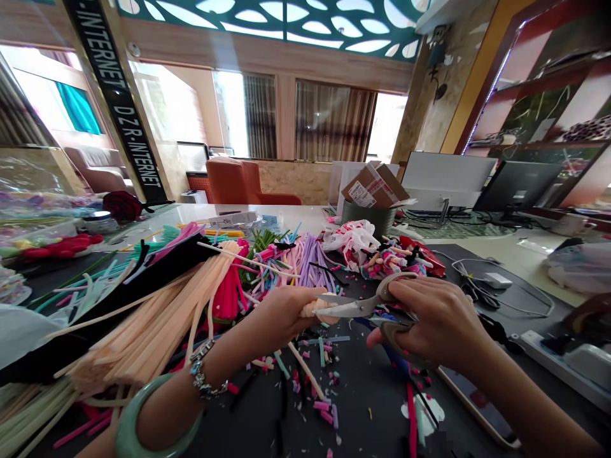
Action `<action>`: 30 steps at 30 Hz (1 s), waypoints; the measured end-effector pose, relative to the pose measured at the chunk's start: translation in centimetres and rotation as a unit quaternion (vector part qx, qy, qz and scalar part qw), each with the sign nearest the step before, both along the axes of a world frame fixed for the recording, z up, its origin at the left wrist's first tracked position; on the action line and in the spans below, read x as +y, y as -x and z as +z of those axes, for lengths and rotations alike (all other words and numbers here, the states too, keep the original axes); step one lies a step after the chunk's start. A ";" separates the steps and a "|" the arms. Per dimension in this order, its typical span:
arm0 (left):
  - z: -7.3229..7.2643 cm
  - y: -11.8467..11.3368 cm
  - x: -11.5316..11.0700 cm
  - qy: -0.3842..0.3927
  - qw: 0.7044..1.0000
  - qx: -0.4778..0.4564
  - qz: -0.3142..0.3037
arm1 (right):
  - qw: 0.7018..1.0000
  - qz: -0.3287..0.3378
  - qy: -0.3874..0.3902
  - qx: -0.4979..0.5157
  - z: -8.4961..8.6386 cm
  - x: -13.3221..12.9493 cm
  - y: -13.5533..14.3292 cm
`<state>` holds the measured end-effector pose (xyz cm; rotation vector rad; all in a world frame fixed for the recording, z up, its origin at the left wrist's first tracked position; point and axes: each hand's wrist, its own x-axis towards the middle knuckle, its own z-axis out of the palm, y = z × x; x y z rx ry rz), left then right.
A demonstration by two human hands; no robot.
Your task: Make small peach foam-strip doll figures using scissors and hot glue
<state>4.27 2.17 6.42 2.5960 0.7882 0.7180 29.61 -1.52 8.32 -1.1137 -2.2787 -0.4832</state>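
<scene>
My left hand (286, 313) is closed around a small peach bundle of fuzzy chenille stem (330, 320), mostly covered by its fingers. A pair of scissors (352, 309) is in my right hand (436, 318), with fingers through the handle loops. The blades are parted and lie across the peach piece, pointing at my left hand. Left of my left hand rests a thick bundle of peach chenille stems (157, 324). Beyond both hands are purple stems (312, 257) and hot-pink stems (225, 296). Cut scraps (324, 407) litter the dark tabletop below.
A crumpled white-and-red plastic bag (353, 240) lies ahead, before a green bin (370, 219) holding cardboard (375, 186). To the right are a phone (477, 407), a power strip (563, 369), a charger with cable (496, 280) and monitors (449, 170).
</scene>
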 end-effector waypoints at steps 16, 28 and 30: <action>0.0 -0.1 0.1 0.026 1.000 -0.003 0.000 | 1.000 -0.007 -0.025 -0.011 -0.2 0.1 0.1; 0.0 -0.3 -0.5 0.072 0.996 -0.060 -0.016 | 0.997 -0.022 -0.073 0.016 0.2 -0.5 0.1; 0.1 -0.1 -0.5 0.069 0.993 -0.088 -0.024 | 0.996 -0.044 -0.071 0.033 0.3 -0.6 0.0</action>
